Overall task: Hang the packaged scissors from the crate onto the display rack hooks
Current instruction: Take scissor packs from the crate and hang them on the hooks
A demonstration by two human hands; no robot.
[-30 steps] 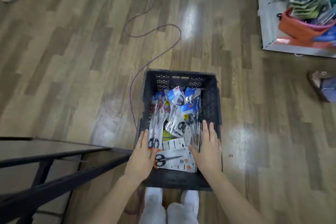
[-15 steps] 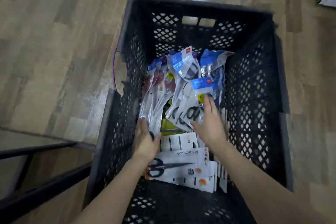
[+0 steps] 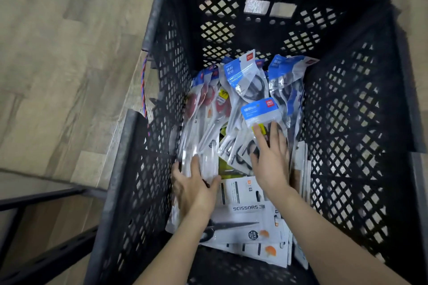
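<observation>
A wood-plank floor (image 3: 69, 76) lies under the black lattice crate (image 3: 361, 122), with a dark metal frame (image 3: 46, 194) at your lower left and a red-blue cord (image 3: 144, 85) trailing past the crate's left wall. The scissor packs (image 3: 245, 81) sit heaped inside, well down from the rim. Your left hand (image 3: 193, 188) cups the near end of a clear sleeve of packs (image 3: 203, 122), thumb and fingers curling round its edge. Your right hand (image 3: 272, 159) lies flat, fingers straight, pressing on a blue-topped pack (image 3: 259, 111). These look light, but the film is probably slick and floppy, so pinch at the stiff header card rather than the clear body. The white carded scissors (image 3: 245, 222) nearest you should be stiffer. Overlapping packs may drag neighbours along, and the deep walls crowd your wrists. The rack is out of view.
</observation>
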